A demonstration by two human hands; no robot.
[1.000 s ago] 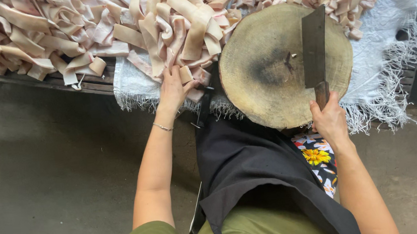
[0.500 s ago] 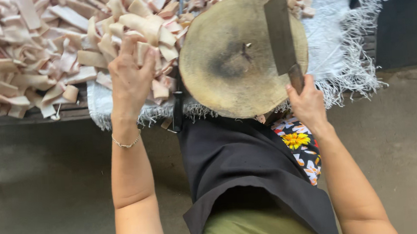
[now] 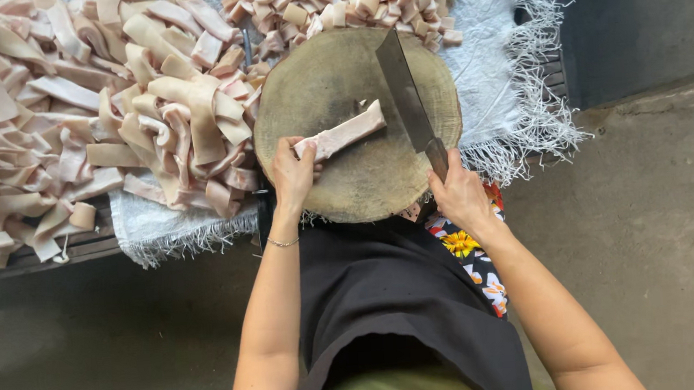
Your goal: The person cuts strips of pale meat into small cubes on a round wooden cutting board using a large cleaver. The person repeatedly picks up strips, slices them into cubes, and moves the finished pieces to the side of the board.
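Observation:
A round wooden chopping block sits in front of me on a white fringed cloth. My left hand grips one end of a long pale strip of pork skin lying across the block. My right hand holds the handle of a broad cleaver, whose blade rests on the block just right of the strip's far end.
A big heap of uncut pale strips lies to the left of the block. A pile of small cut cubes sits behind it. I wear a black apron. Grey concrete floor lies below and right.
My left hand left the heap of strips and brought one strip onto the block. The cleaver stayed on the block, now tilted toward the strip.

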